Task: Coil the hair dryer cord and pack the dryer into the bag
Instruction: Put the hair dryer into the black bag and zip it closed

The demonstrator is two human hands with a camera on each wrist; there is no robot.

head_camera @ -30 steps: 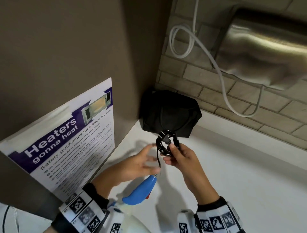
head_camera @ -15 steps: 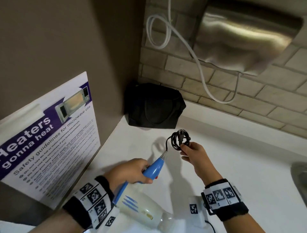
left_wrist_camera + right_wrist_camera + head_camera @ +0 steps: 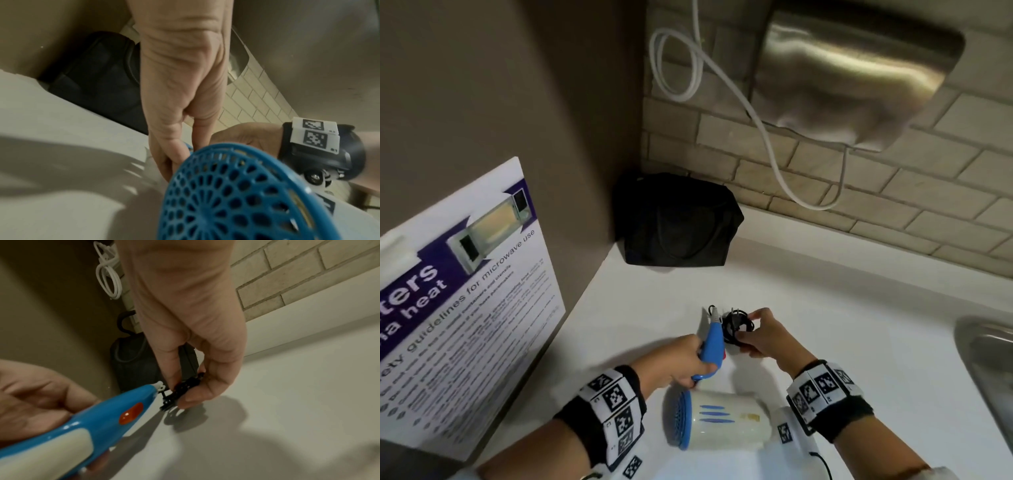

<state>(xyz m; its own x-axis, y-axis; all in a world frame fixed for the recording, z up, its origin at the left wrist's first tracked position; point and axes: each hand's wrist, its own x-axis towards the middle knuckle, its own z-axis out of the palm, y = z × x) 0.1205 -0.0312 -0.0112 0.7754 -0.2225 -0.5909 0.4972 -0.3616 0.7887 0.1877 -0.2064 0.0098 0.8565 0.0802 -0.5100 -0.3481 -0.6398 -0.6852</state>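
Coiled cord now brought down beside the dryer's handle, both hands lower over the worktop than half a second ago.
White worktop (image 3: 825, 308); black bag (image 3: 674, 222) in its far left corner against the brick wall; white-and-blue hair dryer (image 3: 722, 425) near the front edge, handle gripped by the left hand (image 3: 681, 359); right hand (image 3: 763, 337) pinching the black coiled cord (image 3: 736, 325), plug uppermost.
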